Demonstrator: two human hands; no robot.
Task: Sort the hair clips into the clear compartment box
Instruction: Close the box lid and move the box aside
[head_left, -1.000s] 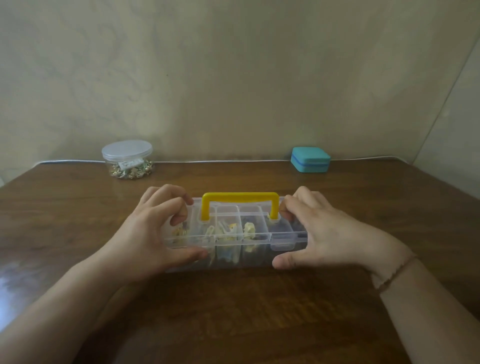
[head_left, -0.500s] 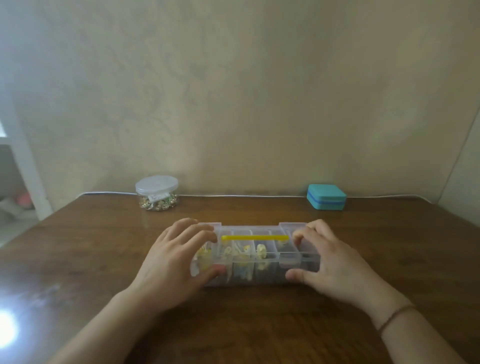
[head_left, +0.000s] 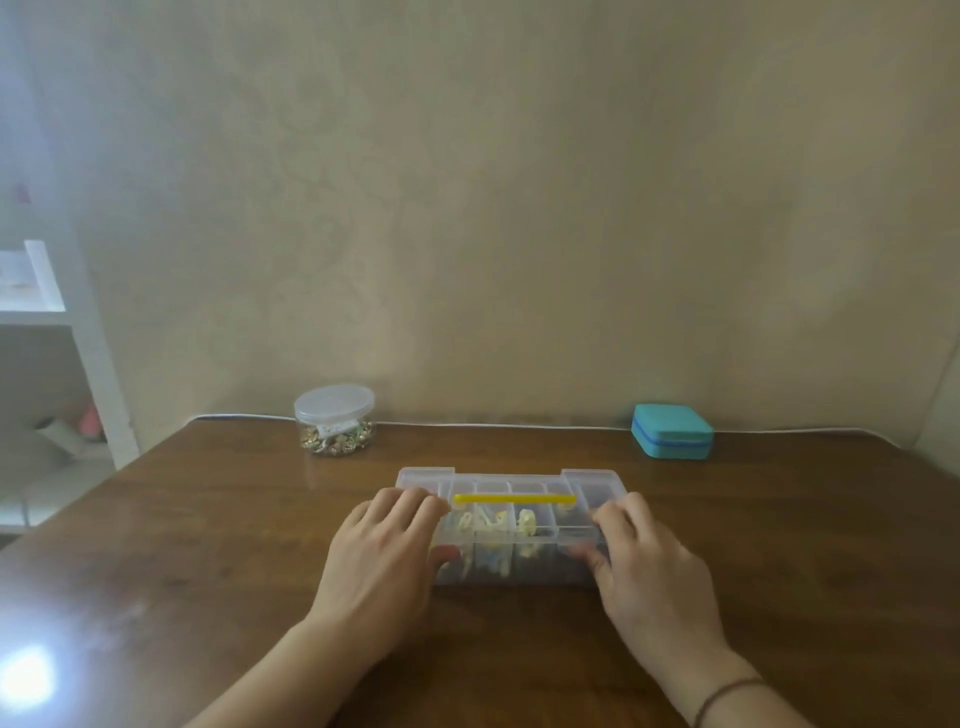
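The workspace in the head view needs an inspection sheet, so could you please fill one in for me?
Surface: brown wooden table, glare patch at its near left corner.
Job's things: clear compartment box with yellow handle lying flat; pale hair clips inside.
Clutter: lidded clear jar of small gold pieces far left; teal case far right.
Hands: left hand grips the box's left end; right hand grips its right end.
Cables: white cable along the table's far edge.
Surroundings: beige wall; white shelf unit at left.
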